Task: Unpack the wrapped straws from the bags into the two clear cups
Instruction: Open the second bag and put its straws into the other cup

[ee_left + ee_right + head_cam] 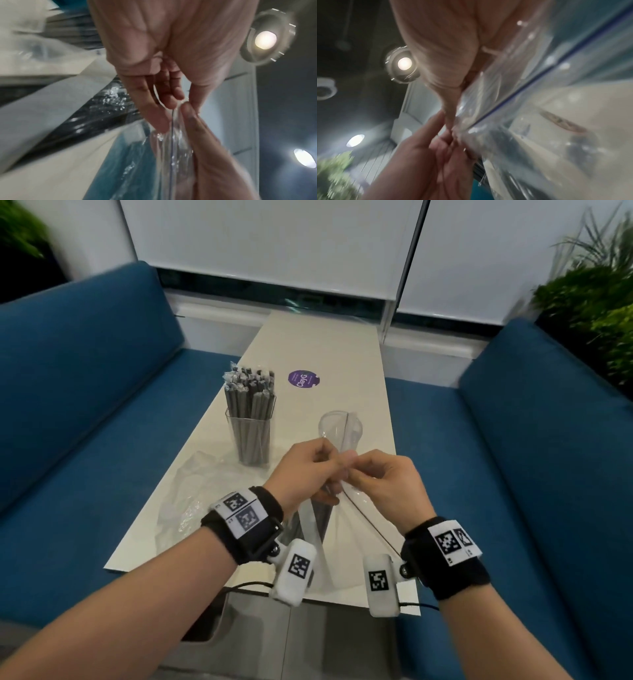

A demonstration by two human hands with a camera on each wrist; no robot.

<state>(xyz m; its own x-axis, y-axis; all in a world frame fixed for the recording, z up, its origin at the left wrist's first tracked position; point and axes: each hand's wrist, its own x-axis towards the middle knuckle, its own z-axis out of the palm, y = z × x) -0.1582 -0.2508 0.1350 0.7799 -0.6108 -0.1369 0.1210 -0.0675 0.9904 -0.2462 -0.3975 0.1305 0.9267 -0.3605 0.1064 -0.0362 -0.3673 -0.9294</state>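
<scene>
Head view: the top edge of a clear bag (pixel 337 508) of straws, at 6 o'clock from the empty cup (pixel 339 429), is pinched by left hand (pixel 303 470) and right hand (pixel 385 479); opening is judged underway, and pulling apart is called for next

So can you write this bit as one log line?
both hands pinch clear plastic straw bag top | left clear cup full | right clear cup empty

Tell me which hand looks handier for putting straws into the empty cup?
Probably the right hand: the empty cup stands just beyond it. Both hands pinch the bag top; the left hand sits nearer the full cup.
</scene>
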